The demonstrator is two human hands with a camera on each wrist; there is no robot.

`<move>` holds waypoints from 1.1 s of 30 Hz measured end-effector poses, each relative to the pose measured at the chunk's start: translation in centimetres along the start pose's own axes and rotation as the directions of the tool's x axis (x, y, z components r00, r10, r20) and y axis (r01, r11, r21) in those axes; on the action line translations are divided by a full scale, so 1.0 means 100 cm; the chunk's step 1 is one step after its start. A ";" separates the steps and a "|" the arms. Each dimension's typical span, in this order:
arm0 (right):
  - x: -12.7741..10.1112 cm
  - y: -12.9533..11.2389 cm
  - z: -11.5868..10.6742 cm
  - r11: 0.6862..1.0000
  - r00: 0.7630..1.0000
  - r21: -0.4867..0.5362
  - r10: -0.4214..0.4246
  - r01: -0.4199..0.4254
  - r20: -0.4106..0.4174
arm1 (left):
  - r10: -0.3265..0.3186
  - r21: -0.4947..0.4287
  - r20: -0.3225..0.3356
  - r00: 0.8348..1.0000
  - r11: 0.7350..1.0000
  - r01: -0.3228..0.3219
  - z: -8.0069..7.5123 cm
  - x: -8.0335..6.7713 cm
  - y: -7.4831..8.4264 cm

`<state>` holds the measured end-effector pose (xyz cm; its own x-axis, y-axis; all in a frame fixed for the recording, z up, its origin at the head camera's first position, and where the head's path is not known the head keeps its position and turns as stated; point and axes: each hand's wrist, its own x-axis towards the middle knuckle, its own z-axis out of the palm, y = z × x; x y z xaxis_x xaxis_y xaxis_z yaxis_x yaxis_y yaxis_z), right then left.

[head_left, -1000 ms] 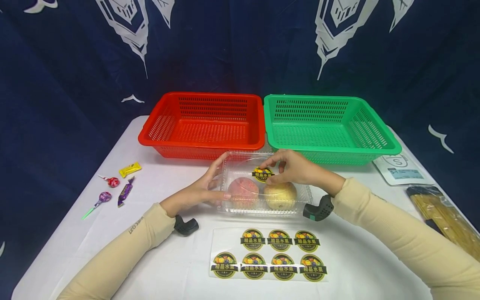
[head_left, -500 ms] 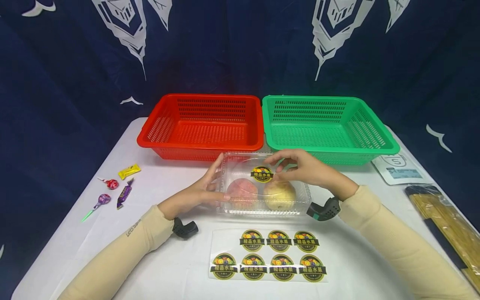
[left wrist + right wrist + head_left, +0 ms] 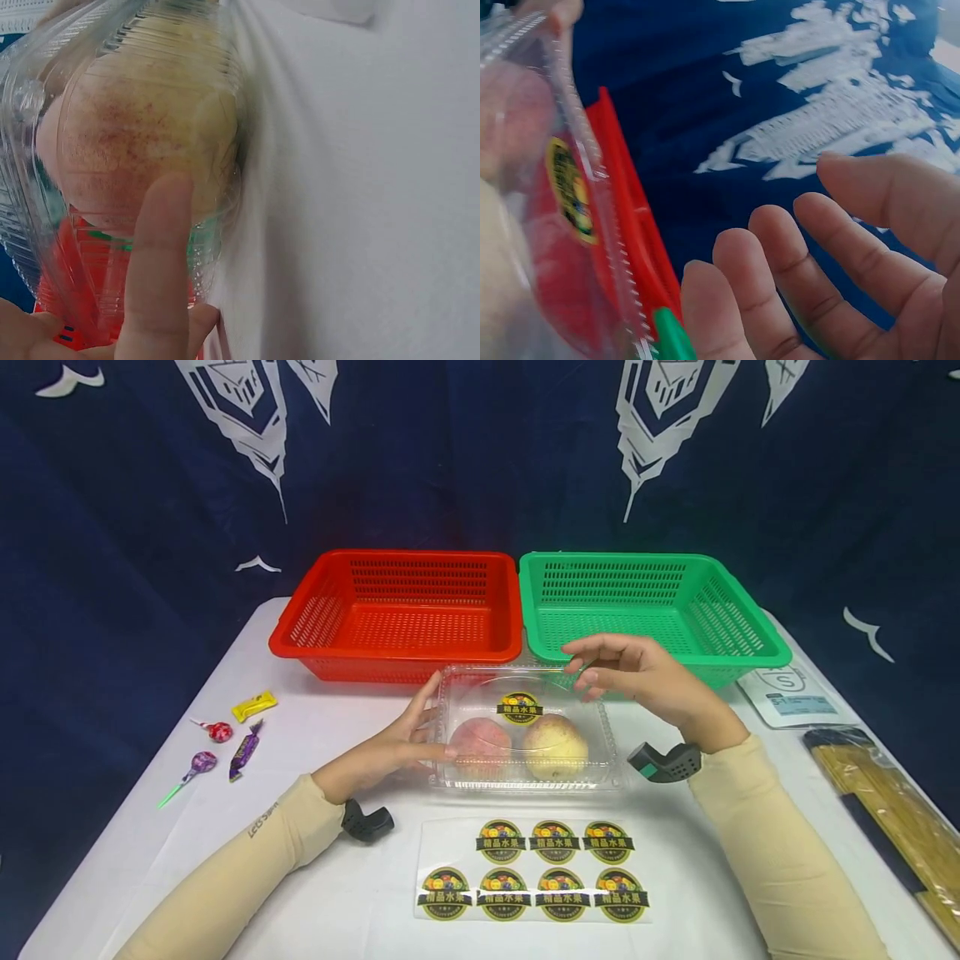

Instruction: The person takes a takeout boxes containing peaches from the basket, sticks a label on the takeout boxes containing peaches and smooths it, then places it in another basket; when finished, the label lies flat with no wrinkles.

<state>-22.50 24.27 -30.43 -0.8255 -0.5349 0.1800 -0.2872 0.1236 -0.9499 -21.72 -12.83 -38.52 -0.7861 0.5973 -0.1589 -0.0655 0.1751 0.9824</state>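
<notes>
Left hand (image 3: 390, 747): fingers straight, pressed flat against the left end of the clear ribbed plastic clamshell (image 3: 525, 731), mid-table in front of the baskets. Right hand (image 3: 637, 677): relaxed, fingers apart, raised over its right rear corner, holding nothing. Inside sit two round fruits, pinkish (image 3: 480, 742) and yellowish (image 3: 555, 747); a round glossy sticker (image 3: 520, 708) is on the lid. Slotted red basket (image 3: 397, 610) and green basket (image 3: 652, 606) stand behind. The right wrist view blurs the box.

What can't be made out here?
- Sticker wording: too small in the head view, blurred in the right wrist view.
- Left hand palm: turned from the head camera, cropped in the left wrist view.
- Noodle packet: cut by the head view's right edge.
</notes>
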 end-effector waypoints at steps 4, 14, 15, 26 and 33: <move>-0.007 0.000 -0.010 0.997 0.997 0.071 -0.037 0.043 -0.075 | -0.008 0.000 -0.026 1.000 1.000 0.008 0.001 0.001 -0.002; -0.019 0.004 -0.039 0.978 0.971 0.157 -0.101 0.137 -0.218 | -0.036 -0.042 -0.083 0.996 0.999 0.033 0.002 -0.001 -0.003; -0.020 0.004 -0.042 0.974 0.965 0.163 -0.115 0.156 -0.236 | -0.040 -0.046 -0.087 0.995 0.998 0.036 0.002 -0.002 -0.003; -0.053 0.001 -0.079 0.940 0.824 0.151 -0.181 0.305 -0.538 | -0.076 -0.073 -0.100 0.992 0.995 0.068 0.008 -0.001 -0.001; -0.067 0.009 -0.095 0.954 0.614 0.029 -0.168 0.298 -0.772 | -0.114 -0.068 -0.109 0.988 0.992 0.107 0.011 -0.001 0.000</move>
<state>-21.85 35.94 -30.08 -0.8332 0.2960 0.4670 -0.5056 -0.0660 -0.8602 -20.97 -12.00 -38.63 -0.8359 0.4845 -0.2578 -0.1909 0.1838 0.9643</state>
